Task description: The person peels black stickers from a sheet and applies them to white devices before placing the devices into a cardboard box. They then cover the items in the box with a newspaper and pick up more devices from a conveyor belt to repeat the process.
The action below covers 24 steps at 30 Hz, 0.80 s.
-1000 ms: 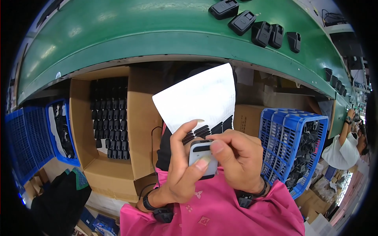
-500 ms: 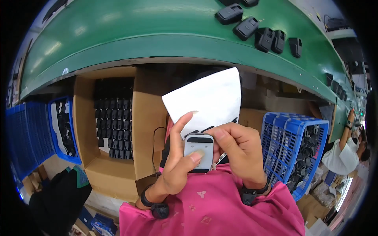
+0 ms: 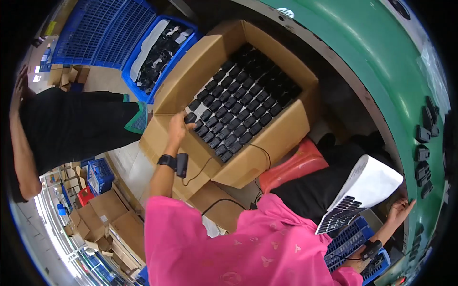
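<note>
Reaching into the cardboard box [image 3: 265,183] at the left, my left hand [image 3: 177,129] has its fingers closed around a small black device [image 3: 191,117] at the end of a row. Several rows of like black devices [image 3: 234,102] stand side by side in the box. Far to the right, my right hand [image 3: 400,211] rests with fingers stretched out at the edge of the green table [image 3: 367,52], holding nothing. A curled white sheet with rows of black pads [image 3: 365,183] lies across my lap.
Several black devices [image 3: 422,153] sit on the green table. A blue crate [image 3: 160,57] with black parts stands beyond the box; another blue crate [image 3: 350,240] is under my right arm. A person in dark clothes [image 3: 71,126] is at the left. A thin cable hangs over the box edge.
My view has turned left toward the box. My left hand has moved from my lap into the box; my right hand has let go of the grey-backed device and moved out to the table edge.
</note>
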Tool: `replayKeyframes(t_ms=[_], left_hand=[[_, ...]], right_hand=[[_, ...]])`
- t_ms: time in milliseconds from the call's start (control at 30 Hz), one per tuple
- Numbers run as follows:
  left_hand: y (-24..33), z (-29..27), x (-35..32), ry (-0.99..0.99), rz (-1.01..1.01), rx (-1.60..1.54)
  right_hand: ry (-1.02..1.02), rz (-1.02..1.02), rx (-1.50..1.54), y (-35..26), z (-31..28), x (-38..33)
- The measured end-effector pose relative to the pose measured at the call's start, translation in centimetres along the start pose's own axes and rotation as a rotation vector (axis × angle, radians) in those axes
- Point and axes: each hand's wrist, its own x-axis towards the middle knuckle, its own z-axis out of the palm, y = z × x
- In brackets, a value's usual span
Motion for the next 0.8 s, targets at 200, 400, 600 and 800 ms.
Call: replayKeyframes(t_ms=[200,400,600,800], left_hand=[[-8.1,8.5,1.2,-0.033,-0.257,0.197],[-10.6,12.0,4.6,-0.115,-0.323,0.184],[-13.1,13.7,5.1,-0.152,-0.371,0.239],[-15.0,14.9,4.3,-0.200,-0.299,0.127]], right_hand=[[0.348,-0.107,-0.051,-0.6,1.7,-0.2],[0.451,-0.153,-0.185,-2.2,0.6,0.3],[0.506,-0.096,-0.144,-3.8,-1.5,0.0],[0.179,0.098,-0.021,-6.7,-3.8,-0.2]])
